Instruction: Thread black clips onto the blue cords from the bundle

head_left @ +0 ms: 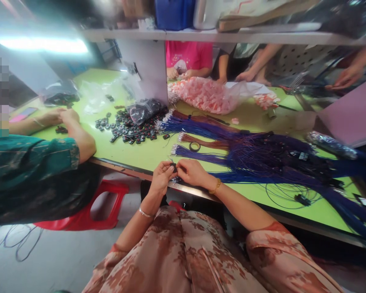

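Black piece [173,167], likely light, stiff, best gripped by its sides; left hand [163,176] pinches it at table's [125,158] near edge, right hand's [192,171] hold unclear.

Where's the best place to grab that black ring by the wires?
From above, I'd pinch the left rim of the black ring, one fingertip in its hole. It looks flat, hole facing up. Brown wires beyond and blue wires on the near side crowd it, leaving bare table at its left.
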### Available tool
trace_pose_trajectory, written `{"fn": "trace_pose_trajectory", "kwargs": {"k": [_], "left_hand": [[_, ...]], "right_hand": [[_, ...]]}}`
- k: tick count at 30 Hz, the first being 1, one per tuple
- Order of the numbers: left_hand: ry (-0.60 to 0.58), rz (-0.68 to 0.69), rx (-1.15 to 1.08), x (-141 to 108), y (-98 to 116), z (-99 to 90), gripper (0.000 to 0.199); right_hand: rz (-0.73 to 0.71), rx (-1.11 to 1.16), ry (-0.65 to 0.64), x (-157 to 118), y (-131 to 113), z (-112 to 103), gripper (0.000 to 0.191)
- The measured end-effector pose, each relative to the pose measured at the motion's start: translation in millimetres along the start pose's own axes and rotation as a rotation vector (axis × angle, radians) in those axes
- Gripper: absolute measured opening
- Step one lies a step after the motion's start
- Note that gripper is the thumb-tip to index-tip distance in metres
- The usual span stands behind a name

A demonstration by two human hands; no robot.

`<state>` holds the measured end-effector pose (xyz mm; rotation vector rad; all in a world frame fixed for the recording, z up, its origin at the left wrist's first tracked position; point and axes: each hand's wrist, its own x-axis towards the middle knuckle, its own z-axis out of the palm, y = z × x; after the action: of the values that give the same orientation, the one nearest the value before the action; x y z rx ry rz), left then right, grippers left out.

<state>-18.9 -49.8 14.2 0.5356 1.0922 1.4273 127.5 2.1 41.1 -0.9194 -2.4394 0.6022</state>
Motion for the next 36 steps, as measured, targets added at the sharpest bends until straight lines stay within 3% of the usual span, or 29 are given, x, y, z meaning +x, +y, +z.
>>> {"fn": "trace_pose_trajectory", "kwargs": {"k": [3, 5, 9, 19, 25, 29, 32, 36], "left_hand": [[-0.033, -0.012, -0.036, 2, 4, -1.1, 0.037], [-0.039, -0.012, -0.037, 4, 6, -3.0, 0.036], [-0.064, -0.026, -0.027, 7, 5, -5.1, 0.031], [-0.066, -0.066, -0.047, 7, 5, -0.3, 0.032], [-0.063, -0.059, -0.044, 5, 5, 0.1, 0.030], [-0.077, -0.059, -0.035, 5, 3, 2.0, 0.029], [-0.090, -0.064, -0.029, 4, 2, 4.7, 0.029], [-0.093, -0.073, -0.032, 2, 3, 8.1, 0.029]], "right_hand": [[0.090, -0.012, 0.016, 6, 23, -20, 0.020], [0.234, -0.183, 0.034, 8, 42, -33, 0.021], [0.400, -0.445, -0.084, 5, 72, -39, 0.018], [0.250, -0.664, -0.214, 8, 80, -32, 0.020], [0.234, -0.616, -0.106, 5, 87, -32, 0.026], [0.137, -0.585, -0.028, 13, 84, -27, 0.030], [0.086, -0.569, -0.024, 28, 78, -21, 0.031], [0.160, -0.545, -0.087, 49, 74, -13, 0.030]]}}
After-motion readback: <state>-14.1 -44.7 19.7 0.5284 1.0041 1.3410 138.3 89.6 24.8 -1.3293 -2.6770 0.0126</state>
